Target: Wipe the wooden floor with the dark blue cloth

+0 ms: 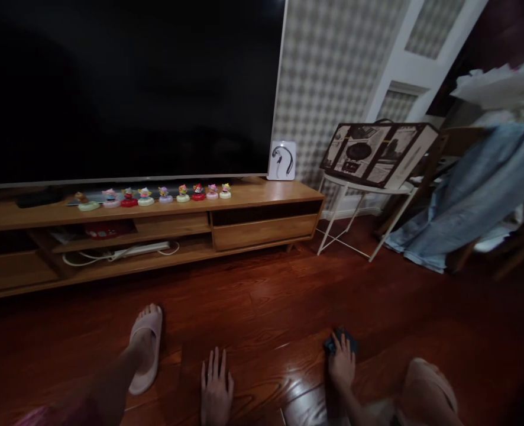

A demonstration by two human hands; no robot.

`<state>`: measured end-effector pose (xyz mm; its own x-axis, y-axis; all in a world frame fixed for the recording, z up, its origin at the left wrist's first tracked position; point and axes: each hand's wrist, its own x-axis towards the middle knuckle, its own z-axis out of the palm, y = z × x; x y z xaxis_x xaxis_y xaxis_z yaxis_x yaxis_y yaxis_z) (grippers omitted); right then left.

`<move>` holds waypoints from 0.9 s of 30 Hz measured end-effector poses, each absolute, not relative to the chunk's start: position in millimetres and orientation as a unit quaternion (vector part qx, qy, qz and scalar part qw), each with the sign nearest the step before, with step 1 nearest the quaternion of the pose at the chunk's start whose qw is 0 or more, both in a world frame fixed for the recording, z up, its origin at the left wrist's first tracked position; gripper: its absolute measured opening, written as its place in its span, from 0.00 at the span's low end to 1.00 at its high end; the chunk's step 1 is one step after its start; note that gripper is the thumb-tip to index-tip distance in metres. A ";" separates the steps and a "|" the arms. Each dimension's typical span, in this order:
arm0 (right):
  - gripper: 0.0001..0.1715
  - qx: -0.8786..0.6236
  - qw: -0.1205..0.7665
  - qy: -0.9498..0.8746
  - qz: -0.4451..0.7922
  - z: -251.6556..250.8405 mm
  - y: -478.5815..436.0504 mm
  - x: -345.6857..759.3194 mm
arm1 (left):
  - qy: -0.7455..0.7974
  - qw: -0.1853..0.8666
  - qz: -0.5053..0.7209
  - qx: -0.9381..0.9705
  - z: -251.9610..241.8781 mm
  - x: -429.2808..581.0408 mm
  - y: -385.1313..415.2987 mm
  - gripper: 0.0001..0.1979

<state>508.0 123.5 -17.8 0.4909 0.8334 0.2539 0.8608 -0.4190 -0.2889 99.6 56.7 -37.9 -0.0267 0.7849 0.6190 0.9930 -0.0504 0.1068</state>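
Note:
My left hand [216, 387] lies flat on the dark red wooden floor [266, 307], fingers stretched out and apart, holding nothing. My right hand [342, 362] presses down on a small dark blue cloth [338, 341] on the floor, its fingers curled over the cloth. My left foot in a pale slipper [145, 346] rests on the floor to the left of my left hand. My right knee [428, 387] shows at the lower right.
A long wooden TV stand [164, 231] runs along the wall under a large dark TV screen [124, 89], with a row of small figurines [155, 195] on top. A white side table [364, 195] carries a printed box. Blue jeans [475, 189] hang at right.

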 end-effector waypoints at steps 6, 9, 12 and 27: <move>0.43 -0.765 0.210 -0.608 0.042 -30.9 84.1 367.7 | -0.677 0.157 -0.264 -0.669 -36.1 100.5 55.5 0.34; 0.45 -0.650 0.204 -0.722 0.119 -34.9 64.2 285.5 | -0.684 0.145 -0.255 -0.668 -34.6 100.9 54.9 0.33; 0.46 -0.557 0.190 -0.789 0.176 -33.8 60.8 261.0 | -0.678 0.154 -0.262 -0.669 -35.2 100.6 55.2 0.34; 0.47 -0.793 0.415 -0.447 0.011 -16.2 96.9 567.7 | -0.659 0.170 -0.294 -0.671 -40.7 99.8 57.8 0.38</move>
